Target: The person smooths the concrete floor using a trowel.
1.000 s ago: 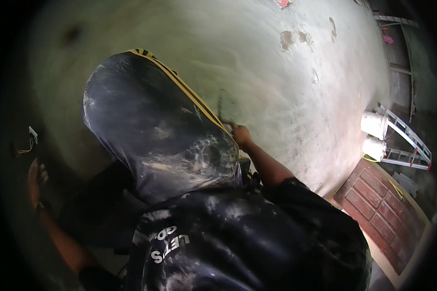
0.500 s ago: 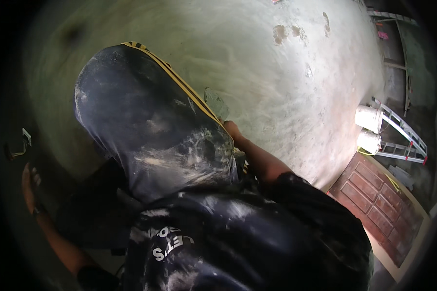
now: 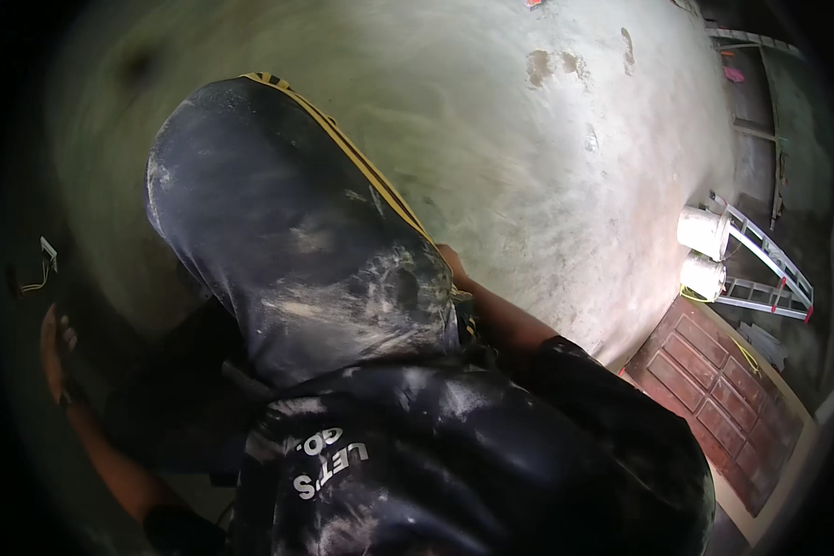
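My bent leg in dark, dusty trousers (image 3: 278,213) fills the middle of the view, a yellow-and-black stripe (image 3: 371,171) running down its outer side. Just past that stripe is my right hand (image 3: 451,264), close to the pale, smeared surface (image 3: 519,176). It looks closed, but the leg hides most of its fingers and whatever they hold. Out at the far left, in shadow, my left hand (image 3: 56,347) has its fingers stretched out and apart and holds nothing. Below the leg lies my dusty black shirt (image 3: 491,445).
Two white buckets (image 3: 703,232) stand at the right beside a metal ladder (image 3: 769,250). Nearer is a reddish-brown panelled door (image 3: 713,398). A small white box with loose wires (image 3: 46,255) shows above my left hand. Rough patches (image 3: 551,65) mark the pale surface.
A flat grey blade that showed beside my right hand is now out of sight. The right hand sits slightly lower and to the right. My left hand has barely moved.
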